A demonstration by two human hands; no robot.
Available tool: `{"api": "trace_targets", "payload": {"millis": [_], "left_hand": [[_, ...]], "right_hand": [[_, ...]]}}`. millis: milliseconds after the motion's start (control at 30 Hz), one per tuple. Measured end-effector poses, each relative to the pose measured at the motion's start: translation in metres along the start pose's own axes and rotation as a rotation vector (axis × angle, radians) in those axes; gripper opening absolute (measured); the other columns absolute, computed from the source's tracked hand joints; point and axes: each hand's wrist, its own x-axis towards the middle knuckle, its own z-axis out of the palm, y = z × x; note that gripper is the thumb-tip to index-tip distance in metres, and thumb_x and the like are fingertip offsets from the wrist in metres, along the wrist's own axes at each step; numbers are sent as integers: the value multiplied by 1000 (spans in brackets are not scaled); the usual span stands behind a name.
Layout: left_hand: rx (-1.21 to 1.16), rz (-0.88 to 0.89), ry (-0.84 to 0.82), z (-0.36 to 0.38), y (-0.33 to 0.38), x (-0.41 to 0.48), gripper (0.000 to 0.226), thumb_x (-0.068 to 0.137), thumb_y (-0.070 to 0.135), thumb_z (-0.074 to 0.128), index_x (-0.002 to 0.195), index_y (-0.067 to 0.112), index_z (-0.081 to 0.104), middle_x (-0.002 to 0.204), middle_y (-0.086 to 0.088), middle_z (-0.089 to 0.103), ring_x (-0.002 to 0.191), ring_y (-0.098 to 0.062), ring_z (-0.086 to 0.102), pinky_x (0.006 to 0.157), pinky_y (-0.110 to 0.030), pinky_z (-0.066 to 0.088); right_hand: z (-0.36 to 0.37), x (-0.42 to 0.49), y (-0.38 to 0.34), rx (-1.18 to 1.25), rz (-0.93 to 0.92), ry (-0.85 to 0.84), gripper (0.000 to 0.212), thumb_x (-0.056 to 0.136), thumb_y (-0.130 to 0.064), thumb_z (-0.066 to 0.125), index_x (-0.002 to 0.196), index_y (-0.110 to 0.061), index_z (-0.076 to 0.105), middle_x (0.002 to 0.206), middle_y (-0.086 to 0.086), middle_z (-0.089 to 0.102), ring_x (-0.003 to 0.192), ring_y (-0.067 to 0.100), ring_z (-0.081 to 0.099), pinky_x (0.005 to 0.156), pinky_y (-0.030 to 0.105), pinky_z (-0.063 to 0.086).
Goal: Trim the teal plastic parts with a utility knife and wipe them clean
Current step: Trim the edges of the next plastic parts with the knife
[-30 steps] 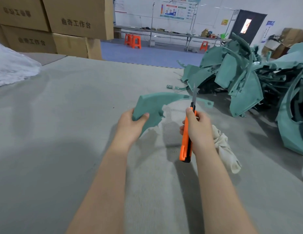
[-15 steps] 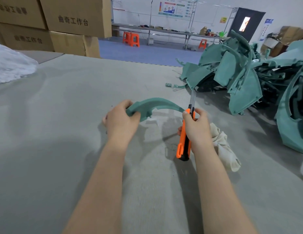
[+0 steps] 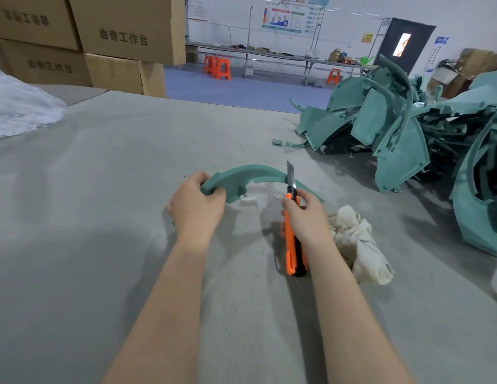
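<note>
Both hands busy over grey felt table [image 3: 103, 217]: curved teal part and utility knife.
Left hand [image 3: 196, 207] grips left end of the curved teal part [image 3: 241, 176]; right hand [image 3: 305, 214] grasps the orange utility knife [image 3: 294, 239], blade up, against part's right stretch. White rag [image 3: 358, 242] just right of knife; teal parts pile [image 3: 408, 128] further right, behind.

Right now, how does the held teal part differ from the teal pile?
The held teal part is one narrow arc in the left hand; the pile is many broader panels, tangled. The utility knife is at the held teal part, away from the pile. Both are teal.
</note>
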Motion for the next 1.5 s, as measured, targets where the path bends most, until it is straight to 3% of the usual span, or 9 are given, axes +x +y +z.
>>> {"api": "trace_targets", "payload": {"millis": [200, 333, 500, 667, 800, 933, 1067, 1200, 1500], "left_hand": [[0, 10, 2, 1, -1, 0, 21, 78, 8, 54, 62, 17, 43, 57, 2, 45, 67, -27, 44, 75, -38, 39], [-10, 34, 6, 1, 0, -1, 23, 78, 7, 53, 61, 17, 42, 56, 2, 42, 69, -28, 41, 76, -39, 39], [-11, 51, 12, 2, -2, 1, 22, 78, 6, 53, 62, 16, 41, 57, 1, 43, 70, -29, 41, 73, -38, 38], [-17, 55, 18, 3, -2, 2, 20, 81, 13, 56, 64, 15, 46, 58, 2, 47, 72, -32, 48, 78, -42, 43], [-7, 22, 11, 4, -3, 5, 27, 85, 18, 60, 62, 19, 44, 60, 6, 50, 81, -33, 56, 80, -39, 45], [-20, 49, 25, 4, -4, 3, 24, 80, 11, 55, 61, 16, 42, 55, 2, 44, 69, -31, 46, 70, -36, 40], [-34, 37, 15, 3, -4, 2, 21, 79, 10, 54, 62, 17, 44, 57, 4, 45, 67, -27, 44, 72, -39, 42], [-27, 44, 16, 5, -5, 1, 23, 78, 9, 54, 61, 18, 43, 56, 4, 43, 66, -27, 43, 71, -38, 40], [-38, 43, 14, 4, -5, 3, 22, 78, 7, 53, 61, 18, 43, 58, 4, 44, 68, -27, 43, 73, -39, 41]], "right_hand": [[14, -17, -16, 20, -114, -158, 26, 95, -22, 55, 119, -32, 56, 78, 3, 64, 46, 12, 55, 50, 25, 50], [18, -25, -25, 38, -177, -222, 26, 94, -19, 55, 96, -45, 59, 74, 2, 61, 47, 14, 53, 48, 25, 48], [19, -31, -30, 40, -205, -242, 27, 94, -17, 55, 102, -42, 62, 73, 4, 58, 47, 14, 52, 49, 26, 48], [22, -39, -38, 88, -272, -411, 36, 94, -16, 57, 100, -52, 59, 75, 3, 61, 49, 15, 50, 45, 25, 45], [15, -42, -40, 56, -330, -550, 40, 93, -11, 60, 121, -39, 60, 79, -7, 65, 51, 13, 52, 45, 23, 46], [7, -31, -36, 144, -234, -333, 27, 93, -15, 60, 113, -34, 59, 80, 5, 64, 50, 14, 53, 47, 25, 48], [0, -16, -22, 34, -55, -85, 15, 96, -21, 54, 106, -13, 61, 82, 4, 63, 52, 15, 53, 51, 28, 50], [2, -16, -16, -50, -72, -100, 16, 98, -30, 52, 86, -25, 61, 81, 4, 66, 53, 15, 54, 53, 30, 52], [10, -21, -20, -81, -189, -147, 16, 96, -32, 54, 92, -24, 67, 74, 3, 65, 47, 10, 55, 50, 28, 51]]}}
